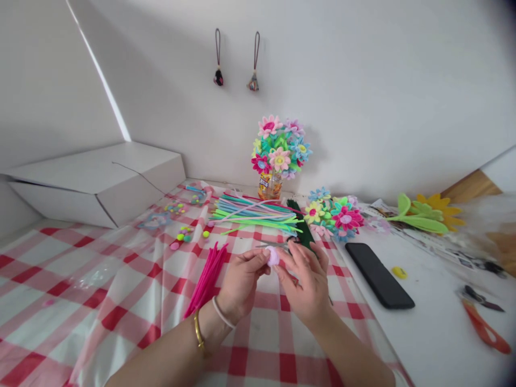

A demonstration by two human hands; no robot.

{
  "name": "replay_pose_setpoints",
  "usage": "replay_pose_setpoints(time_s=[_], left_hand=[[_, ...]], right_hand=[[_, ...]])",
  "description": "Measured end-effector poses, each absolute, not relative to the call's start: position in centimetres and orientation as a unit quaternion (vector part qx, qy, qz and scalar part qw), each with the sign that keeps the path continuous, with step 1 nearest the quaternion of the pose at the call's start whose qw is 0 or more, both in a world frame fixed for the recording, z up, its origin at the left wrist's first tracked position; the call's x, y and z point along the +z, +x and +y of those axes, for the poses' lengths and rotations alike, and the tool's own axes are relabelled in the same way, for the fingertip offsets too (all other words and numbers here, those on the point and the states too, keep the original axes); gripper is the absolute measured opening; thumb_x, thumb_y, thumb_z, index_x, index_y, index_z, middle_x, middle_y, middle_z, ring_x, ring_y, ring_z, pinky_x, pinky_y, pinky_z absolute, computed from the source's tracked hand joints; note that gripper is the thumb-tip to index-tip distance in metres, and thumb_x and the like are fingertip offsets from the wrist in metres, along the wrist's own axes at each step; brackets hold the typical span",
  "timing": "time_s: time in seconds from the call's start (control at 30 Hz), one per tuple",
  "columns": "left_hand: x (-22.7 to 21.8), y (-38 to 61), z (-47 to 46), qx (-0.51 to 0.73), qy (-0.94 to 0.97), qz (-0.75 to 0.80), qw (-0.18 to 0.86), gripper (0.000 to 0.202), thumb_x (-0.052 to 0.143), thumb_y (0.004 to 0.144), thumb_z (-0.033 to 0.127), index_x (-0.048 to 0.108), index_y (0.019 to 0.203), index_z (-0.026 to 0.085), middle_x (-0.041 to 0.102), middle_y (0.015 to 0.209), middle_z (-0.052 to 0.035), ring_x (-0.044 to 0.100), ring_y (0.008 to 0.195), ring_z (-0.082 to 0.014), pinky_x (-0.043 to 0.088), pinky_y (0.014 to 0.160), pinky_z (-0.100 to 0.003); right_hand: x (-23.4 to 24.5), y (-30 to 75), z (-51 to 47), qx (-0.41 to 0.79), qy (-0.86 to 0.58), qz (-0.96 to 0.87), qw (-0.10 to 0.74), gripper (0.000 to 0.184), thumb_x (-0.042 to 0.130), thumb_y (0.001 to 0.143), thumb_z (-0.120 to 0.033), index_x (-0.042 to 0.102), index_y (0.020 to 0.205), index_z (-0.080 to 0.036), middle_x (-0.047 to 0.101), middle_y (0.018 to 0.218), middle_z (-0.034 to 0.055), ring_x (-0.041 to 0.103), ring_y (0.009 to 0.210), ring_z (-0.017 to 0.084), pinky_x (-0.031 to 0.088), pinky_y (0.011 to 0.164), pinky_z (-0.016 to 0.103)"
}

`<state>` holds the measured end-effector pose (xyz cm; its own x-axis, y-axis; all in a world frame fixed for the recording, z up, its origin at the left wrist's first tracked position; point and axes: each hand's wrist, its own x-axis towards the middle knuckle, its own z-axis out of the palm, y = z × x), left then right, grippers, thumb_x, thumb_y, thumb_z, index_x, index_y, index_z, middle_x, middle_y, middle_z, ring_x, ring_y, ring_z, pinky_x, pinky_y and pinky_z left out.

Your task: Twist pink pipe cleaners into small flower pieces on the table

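My left hand (246,277) pinches a small lilac pompom (273,256) between thumb and forefinger, above the checked tablecloth. From the other side my right hand (305,279) grips the same pompom with its thumb and fingertips. Scissors (274,244) lie just beyond, partly hidden by my fingers. A bundle of hot-pink pipe cleaners (207,279) rests left of my left hand. Farther back is a pile of blue, green and pink pipe cleaners (256,212), with dark green ones (303,228) at its right.
Loose pompoms (184,235) lie at the left, near a white box (100,177). A jar (269,185) of pipe-cleaner flowers stands against the wall. More flowers (334,215), a black phone (379,275), a yellow disc (399,272) and orange-handled pliers (486,325) are on the right.
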<state>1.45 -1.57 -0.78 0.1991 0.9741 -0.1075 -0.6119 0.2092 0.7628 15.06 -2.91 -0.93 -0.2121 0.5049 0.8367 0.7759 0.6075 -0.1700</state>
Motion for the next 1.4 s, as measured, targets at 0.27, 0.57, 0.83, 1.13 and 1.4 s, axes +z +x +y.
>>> replay_pose_setpoints(time_s=[0.27,0.57,0.83,1.13,1.4], left_hand=[[-0.8,1.5,-1.4,0.554,0.293,0.312,0.714,0.016,0.073,0.063,0.027,0.069,0.070,0.013,0.062,0.065,-0.0022,0.050,0.060,-0.0092,0.037,0.059,-0.023],[-0.7,1.1,-1.1,0.523,0.354,0.308,0.712,0.019,0.071,0.067,0.027,0.069,0.079,0.013,0.060,0.072,-0.0035,0.046,0.059,-0.0077,0.035,0.057,-0.022],[-0.7,0.6,-0.8,0.492,0.406,0.301,0.709,0.017,0.071,0.067,0.026,0.069,0.079,0.013,0.061,0.072,-0.0034,0.048,0.063,-0.0094,0.036,0.059,-0.023],[-0.5,0.6,-1.0,0.500,0.420,0.296,0.697,0.013,0.070,0.068,0.024,0.068,0.074,0.013,0.059,0.067,-0.0015,0.048,0.061,-0.0092,0.037,0.059,-0.024],[-0.6,0.8,-1.2,0.530,0.411,0.307,0.675,0.012,0.071,0.066,0.023,0.069,0.071,0.013,0.061,0.064,-0.0021,0.048,0.061,-0.0095,0.038,0.059,-0.024]], right_hand=[[-1.1,15.1,-2.7,-0.141,-0.421,-0.765,0.466,0.065,0.060,0.080,-0.019,0.028,0.136,-0.025,0.072,0.093,0.0042,0.062,0.095,0.024,0.031,0.096,0.049],[-1.6,16.0,-2.3,-0.066,-0.429,-0.766,0.475,0.060,0.060,0.080,-0.021,0.032,0.133,-0.022,0.070,0.098,0.0059,0.058,0.102,0.025,0.032,0.095,0.051],[-1.6,16.5,-2.4,-0.033,-0.411,-0.774,0.480,0.058,0.058,0.081,-0.021,0.033,0.133,-0.023,0.067,0.104,0.0068,0.053,0.109,0.025,0.036,0.093,0.049],[-1.9,16.5,-2.4,-0.011,-0.396,-0.784,0.478,0.059,0.057,0.082,-0.019,0.030,0.135,-0.026,0.066,0.107,0.0066,0.049,0.114,0.025,0.040,0.093,0.049],[-2.4,16.4,-2.4,0.001,-0.396,-0.777,0.489,0.061,0.058,0.081,-0.016,0.031,0.135,-0.027,0.064,0.110,0.0068,0.047,0.116,0.025,0.042,0.093,0.049]])
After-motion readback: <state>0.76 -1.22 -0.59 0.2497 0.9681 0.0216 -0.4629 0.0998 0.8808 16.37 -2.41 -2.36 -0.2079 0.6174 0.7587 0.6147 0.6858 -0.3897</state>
